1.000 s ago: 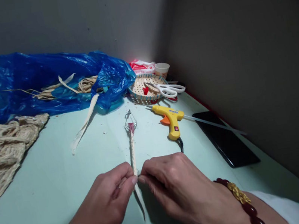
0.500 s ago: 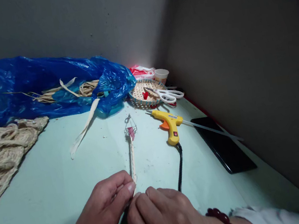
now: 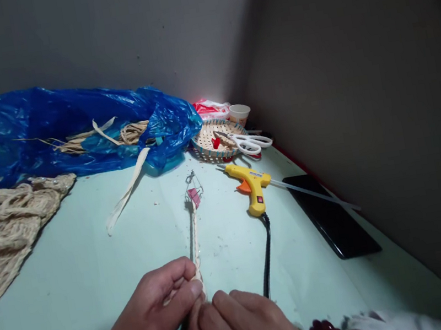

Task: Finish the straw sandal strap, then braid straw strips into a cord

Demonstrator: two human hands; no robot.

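Blue plastic bag [image 3: 81, 109] lay crumpled along the back left of the desk [image 3: 313, 273]. Our left hand [image 3: 162, 302] pinched the braided strand [image 3: 196, 238], whose long axis ran nearly straight away from us to a pink clip [image 3: 194, 196]. Our right hand [image 3: 245, 323] was curled closed just beside; its grip was hidden. Farther right, the yellow glue gun [image 3: 254, 186] bore a label [image 3: 256, 174] too small to read.

Left hand [image 3: 165, 307] pinching, thumb against forefinger — right hand [image 3: 241, 326] curled just beside, knuckles up.
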